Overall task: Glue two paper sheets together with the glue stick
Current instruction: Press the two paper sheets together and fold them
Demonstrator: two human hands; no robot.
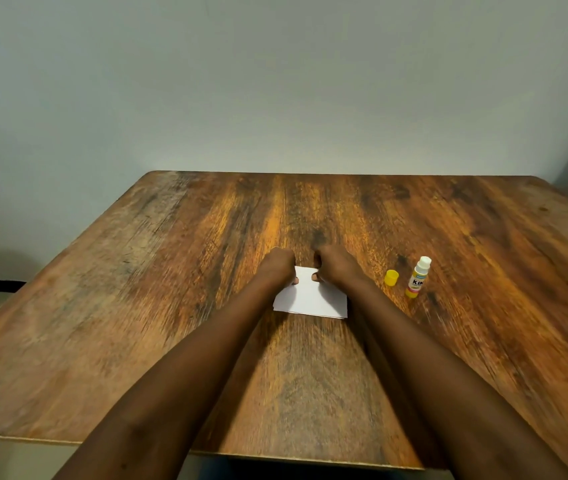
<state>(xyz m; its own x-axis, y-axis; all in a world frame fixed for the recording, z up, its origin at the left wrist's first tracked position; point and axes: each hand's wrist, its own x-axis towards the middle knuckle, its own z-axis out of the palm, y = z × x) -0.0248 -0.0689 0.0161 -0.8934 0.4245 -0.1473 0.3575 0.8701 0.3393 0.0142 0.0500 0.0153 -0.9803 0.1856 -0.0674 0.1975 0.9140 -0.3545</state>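
Observation:
A small stack of white paper sheets point(313, 299) lies flat near the middle of the wooden table point(171, 271). My left hand point(277, 266) holds the far left corner of the paper, with its thumb on top of the sheet. At the far right corner my right hand point(333, 266) grips the paper the same way. The fingers of both hands curl over the far edge and are hidden. An uncapped glue stick point(417, 277) with a white tip and yellow base stands upright to the right of the paper. Its yellow cap point(391, 277) sits between the stick and the paper.
The table's far edge meets a plain pale wall point(275, 81). Bare wood stretches to the left of the paper and towards the near edge point(137, 443), crossed by my two forearms.

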